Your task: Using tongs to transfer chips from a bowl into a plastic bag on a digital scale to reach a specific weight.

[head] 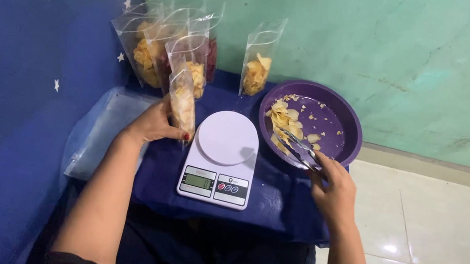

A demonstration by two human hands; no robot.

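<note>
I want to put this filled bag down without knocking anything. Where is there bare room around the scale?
Free: the white scale platform, and the blue cloth between scale and right hand. Crowded: the back left, where standing chip bags cluster behind the left hand and its bag; the purple bowl fills the right.

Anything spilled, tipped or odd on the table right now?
Nothing spilled. Chips and crumbs stay inside the purple bowl. The left hand holds one bag tilted beside the empty scale; the right hand grips tongs.
</note>
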